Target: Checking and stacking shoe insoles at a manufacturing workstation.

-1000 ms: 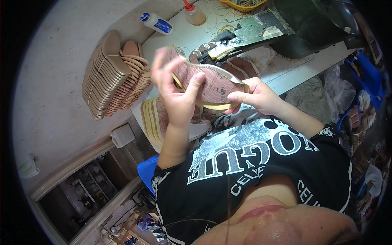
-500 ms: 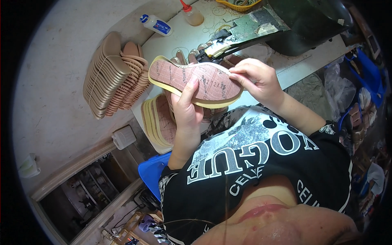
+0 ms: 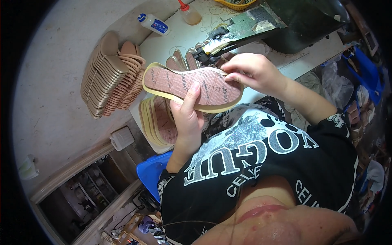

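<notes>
A shoe insole (image 3: 167, 81) with a reddish-brown patterned face and a pale yellow rim is held up in front of my chest, its wide end to the right. My left hand (image 3: 188, 114) grips its lower edge, with the thumb lying across the face and the other fingers hidden beneath. At the upper right edge, my right hand (image 3: 255, 71) pinches the rim between thumb and fingers, where a thin whitish border runs along. Just behind the insole is the dark tip of a green machine arm (image 3: 245, 32). Several shiny strapped pieces (image 3: 179, 59) lie under that tip.
A stack of similar insoles (image 3: 157, 122) sits on the white table (image 3: 181, 34), left of my left forearm. Tied bundles of gold and tan soles (image 3: 108, 65) lean against the wall. A white bottle (image 3: 154, 24), a red-capped bottle (image 3: 190, 15) and a yellow basket (image 3: 237, 5) stand farther back.
Both hands and the insole have shifted slightly left and down in the picture. My right hand has turned a little, still pinching the insole's edge.
</notes>
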Demonstrator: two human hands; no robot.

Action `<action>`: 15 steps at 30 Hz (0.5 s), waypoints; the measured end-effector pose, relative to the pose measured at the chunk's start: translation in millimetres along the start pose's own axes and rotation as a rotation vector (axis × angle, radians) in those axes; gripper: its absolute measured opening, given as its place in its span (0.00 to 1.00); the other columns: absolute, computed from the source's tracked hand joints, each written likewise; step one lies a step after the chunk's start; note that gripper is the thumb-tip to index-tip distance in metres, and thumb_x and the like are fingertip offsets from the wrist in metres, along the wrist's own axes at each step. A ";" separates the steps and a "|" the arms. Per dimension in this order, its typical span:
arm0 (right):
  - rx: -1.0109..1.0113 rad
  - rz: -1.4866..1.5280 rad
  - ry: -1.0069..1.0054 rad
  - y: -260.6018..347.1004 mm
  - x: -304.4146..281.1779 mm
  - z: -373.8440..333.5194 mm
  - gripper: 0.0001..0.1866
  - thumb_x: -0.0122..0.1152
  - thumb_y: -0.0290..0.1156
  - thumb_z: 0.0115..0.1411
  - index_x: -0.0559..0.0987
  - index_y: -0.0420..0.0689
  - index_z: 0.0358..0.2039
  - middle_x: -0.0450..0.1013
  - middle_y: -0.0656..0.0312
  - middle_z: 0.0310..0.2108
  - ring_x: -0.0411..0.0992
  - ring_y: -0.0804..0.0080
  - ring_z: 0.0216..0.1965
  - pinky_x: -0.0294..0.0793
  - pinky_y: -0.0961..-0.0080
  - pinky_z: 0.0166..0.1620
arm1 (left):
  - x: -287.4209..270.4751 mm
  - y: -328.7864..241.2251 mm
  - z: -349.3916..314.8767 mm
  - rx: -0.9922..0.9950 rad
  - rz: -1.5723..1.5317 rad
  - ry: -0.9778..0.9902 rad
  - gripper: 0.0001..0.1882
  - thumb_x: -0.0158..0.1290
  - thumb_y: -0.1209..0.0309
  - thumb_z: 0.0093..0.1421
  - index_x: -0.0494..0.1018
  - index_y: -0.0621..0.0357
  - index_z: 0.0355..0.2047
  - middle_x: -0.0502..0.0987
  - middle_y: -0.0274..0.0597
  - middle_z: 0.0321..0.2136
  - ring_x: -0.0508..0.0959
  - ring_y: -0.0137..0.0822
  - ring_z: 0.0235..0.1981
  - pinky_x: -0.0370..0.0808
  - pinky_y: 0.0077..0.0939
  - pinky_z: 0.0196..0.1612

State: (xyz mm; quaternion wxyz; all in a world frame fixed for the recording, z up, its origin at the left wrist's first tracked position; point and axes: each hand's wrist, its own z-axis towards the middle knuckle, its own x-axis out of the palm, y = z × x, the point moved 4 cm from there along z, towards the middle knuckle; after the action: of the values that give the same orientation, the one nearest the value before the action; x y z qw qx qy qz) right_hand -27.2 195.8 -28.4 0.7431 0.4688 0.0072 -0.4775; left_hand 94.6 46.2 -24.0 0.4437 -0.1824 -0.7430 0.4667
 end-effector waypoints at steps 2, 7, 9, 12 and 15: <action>-0.210 -0.343 0.119 15.0 -3.6 7.5 0.08 0.63 0.26 0.51 0.77 0.39 0.32 0.73 0.55 0.26 0.73 0.63 0.27 0.72 0.76 0.32 | -0.8 3.0 1.8 -0.029 0.031 0.004 0.15 0.51 0.80 0.57 0.67 0.68 0.45 0.75 0.45 0.39 0.77 0.33 0.40 0.74 0.27 0.47; 0.187 -0.048 0.130 -1.8 -2.9 14.6 0.07 0.61 0.29 0.54 0.77 0.39 0.30 0.73 0.63 0.23 0.70 0.79 0.23 0.68 0.83 0.26 | -0.8 5.4 -0.9 -0.012 0.038 -0.007 0.15 0.51 0.80 0.57 0.67 0.68 0.45 0.75 0.45 0.39 0.77 0.33 0.41 0.73 0.27 0.47; 0.794 0.533 0.185 -23.3 1.5 11.8 0.08 0.59 0.29 0.57 0.78 0.37 0.30 0.72 0.70 0.23 0.68 0.88 0.26 0.67 0.89 0.25 | 0.2 5.2 -1.6 0.020 0.034 -0.011 0.14 0.51 0.80 0.57 0.67 0.67 0.45 0.75 0.44 0.39 0.77 0.33 0.40 0.74 0.27 0.47; 0.595 0.503 0.150 -14.6 -1.0 11.7 0.08 0.59 0.29 0.56 0.78 0.36 0.31 0.74 0.66 0.24 0.70 0.85 0.27 0.70 0.86 0.29 | -2.3 4.7 -1.5 -0.024 -0.039 -0.040 0.14 0.50 0.79 0.58 0.67 0.67 0.45 0.75 0.44 0.39 0.77 0.33 0.41 0.74 0.27 0.47; -0.027 -0.057 0.168 3.7 -6.6 17.6 0.09 0.63 0.31 0.53 0.79 0.39 0.31 0.76 0.57 0.27 0.75 0.66 0.28 0.74 0.74 0.32 | 0.4 5.0 -4.7 -0.063 0.058 0.057 0.19 0.50 0.76 0.58 0.63 0.68 0.50 0.73 0.46 0.44 0.75 0.34 0.44 0.71 0.29 0.50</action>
State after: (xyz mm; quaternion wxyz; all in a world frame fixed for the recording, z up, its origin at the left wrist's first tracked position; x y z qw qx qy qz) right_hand -35.8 188.5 -12.9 0.7323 0.4966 0.0893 -0.4573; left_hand 97.7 51.4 -27.3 0.4450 -0.2309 -0.7389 0.4502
